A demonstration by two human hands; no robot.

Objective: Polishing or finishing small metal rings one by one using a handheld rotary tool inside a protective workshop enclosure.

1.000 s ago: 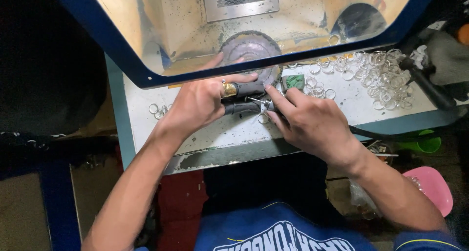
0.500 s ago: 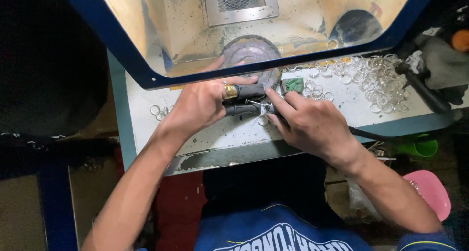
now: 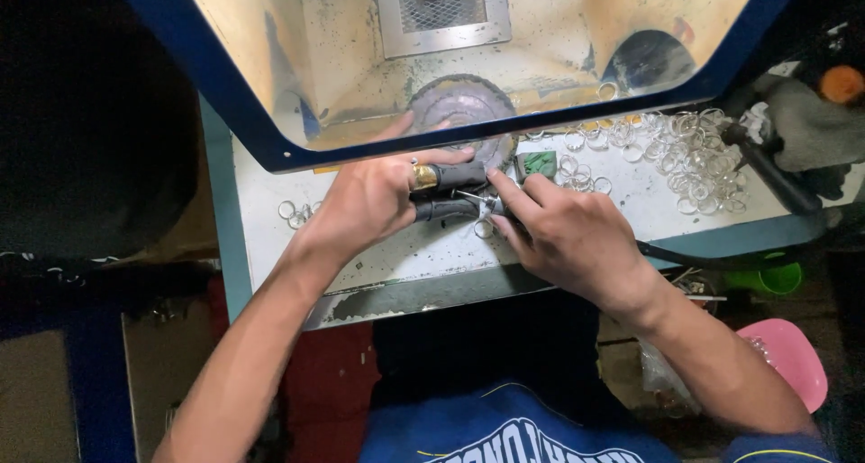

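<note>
Both bare forearms reach up from the lower edge and converge toward the middle, the 2 hands meeting fingertip to fingertip. The left hand (image 3: 369,202) lies palm down with its wrist straight, thumb stretched forward and 2 fingers sheathed in dark covers, one bearing a gold band. The right hand (image 3: 568,233) is angled inward, knuckles up, index finger and thumb pinched together at the tips.

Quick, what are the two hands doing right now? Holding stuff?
Left hand: closed, fingers in black rubber sleeves, pinching a small clear ring in front of the round grey grinding wheel.
Right hand: closed, fingertips on that same ring.
</note>
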